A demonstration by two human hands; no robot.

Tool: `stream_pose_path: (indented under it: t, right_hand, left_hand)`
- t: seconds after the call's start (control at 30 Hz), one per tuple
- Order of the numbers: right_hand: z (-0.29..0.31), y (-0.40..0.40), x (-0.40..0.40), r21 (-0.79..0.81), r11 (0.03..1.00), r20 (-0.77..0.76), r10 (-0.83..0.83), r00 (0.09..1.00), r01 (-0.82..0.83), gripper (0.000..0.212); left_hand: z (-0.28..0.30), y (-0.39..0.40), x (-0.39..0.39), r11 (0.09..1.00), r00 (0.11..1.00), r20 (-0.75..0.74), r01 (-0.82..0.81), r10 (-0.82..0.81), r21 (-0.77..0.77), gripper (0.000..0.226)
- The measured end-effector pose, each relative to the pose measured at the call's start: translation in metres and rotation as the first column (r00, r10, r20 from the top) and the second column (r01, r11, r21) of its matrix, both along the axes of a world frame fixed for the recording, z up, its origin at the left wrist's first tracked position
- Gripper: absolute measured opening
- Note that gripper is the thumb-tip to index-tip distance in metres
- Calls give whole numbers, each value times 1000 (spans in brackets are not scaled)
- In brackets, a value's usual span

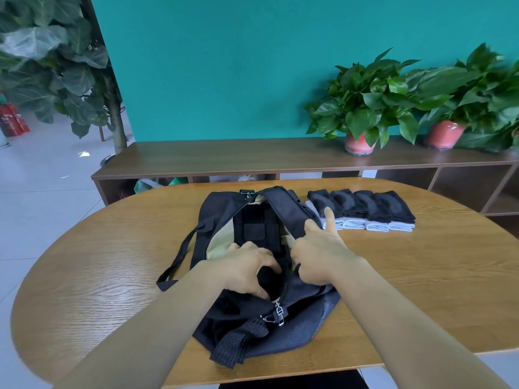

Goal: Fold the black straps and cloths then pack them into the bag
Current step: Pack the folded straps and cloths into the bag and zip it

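A black bag (224, 209) lies unzipped in the middle of the wooden table, its tan lining and dark contents showing. My left hand (250, 268) reaches into the near end of the opening, fingers curled around a black folded piece inside. My right hand (317, 256) grips the bag's right zipper edge and holds it aside, index finger pointing up. Several folded black and grey cloths (365, 210) sit in a row to the right of the bag. A black shoulder strap (179, 256) trails off the bag's left side.
The oval wooden table (98, 276) has bare surface left and right of the bag. Behind it stands a low wooden shelf (224, 158) with two potted plants (362, 108), (449, 108) against a teal wall. A large leafy plant (56, 66) stands at the far left.
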State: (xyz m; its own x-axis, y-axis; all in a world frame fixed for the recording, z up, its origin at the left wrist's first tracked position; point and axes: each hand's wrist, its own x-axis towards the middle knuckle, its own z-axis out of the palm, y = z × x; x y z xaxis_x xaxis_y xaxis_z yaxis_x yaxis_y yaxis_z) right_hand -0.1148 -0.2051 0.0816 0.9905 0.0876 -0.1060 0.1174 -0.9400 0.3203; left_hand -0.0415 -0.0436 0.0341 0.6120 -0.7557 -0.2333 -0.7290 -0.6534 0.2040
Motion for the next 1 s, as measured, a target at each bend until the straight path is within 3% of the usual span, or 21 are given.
stream_pose_path:
  t: [0.13, 0.23, 0.3, 0.4, 0.53, 0.6, 0.7, 0.9, 1.0]
  right_hand:
    - [-5, 0, -3, 88, 996, 8, -11, 1000, 10, 22]
    - [-2, -2, -4, 257, 966, 45, -13, 999, 0, 30]
    - [-2, -2, -4, 387, 922, 103, -26, 994, -16, 32]
    - [-6, -4, -1, 408, 912, 204, -50, 978, -39, 31]
    - [-13, -5, 11, 198, 977, 235, 33, 971, -81, 34]
    - [-13, -3, 25, 124, 986, 228, 80, 970, -111, 39]
    - [-15, -2, 47, 69, 986, 175, 138, 975, -152, 48]
    - [-19, -10, 102, -98, 984, 49, 157, 986, -151, 60]
    - [-20, -21, 124, -118, 992, 30, 51, 998, -47, 64]
  left_hand:
    - [1, 6, 6, 989, 980, -181, -99, 78, -110, 63]
    - [6, 13, 11, 922, 941, -297, -252, 163, -293, 45]
    - [14, 19, 13, 845, 944, -256, -305, 208, -439, 29]
    - [25, 26, 17, 781, 947, -18, -274, 320, -561, 24]
    - [35, 27, 26, 917, 872, 369, -191, 322, -349, 32]
    - [39, 23, 34, 961, 869, 429, -162, 247, -225, 31]
    - [41, 13, 49, 992, 906, 405, -124, 121, -20, 32]
    - [49, 5, 91, 909, 853, 520, -173, -55, 379, 29]
    - [51, 5, 110, 856, 832, 555, -264, -31, 445, 51]
